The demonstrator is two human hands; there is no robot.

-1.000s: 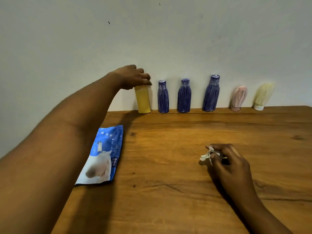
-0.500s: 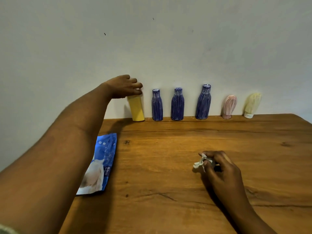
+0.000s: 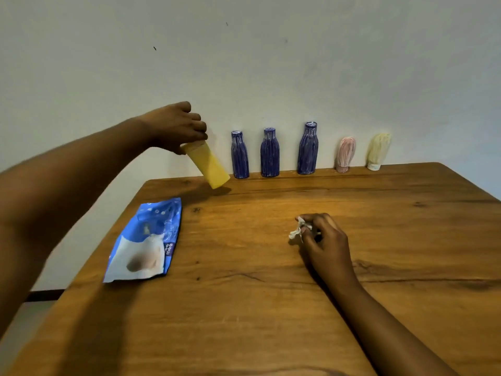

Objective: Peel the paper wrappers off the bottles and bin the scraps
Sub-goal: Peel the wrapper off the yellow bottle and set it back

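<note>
Left hand (image 3: 174, 127) held high, right hand (image 3: 324, 240) low, both with fingers (image 3: 200, 125) curled.

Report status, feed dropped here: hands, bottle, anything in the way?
Left hand grips yellow bottle by its top, bottle tilted. Right hand pinches paper scrap. Blue pouch lies beside left forearm.

pouch (image 3: 145, 244) left on table (image 3: 271, 308), bottles (image 3: 269, 152) behind

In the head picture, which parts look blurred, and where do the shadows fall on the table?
Head view: the left hand and the tilted yellow bottle it grips look slightly smeared, while the blue bottles beside it are crisper. Head view: soft shadows lie on the table under the bottle's base and beneath the left forearm, with no strong glare.
</note>
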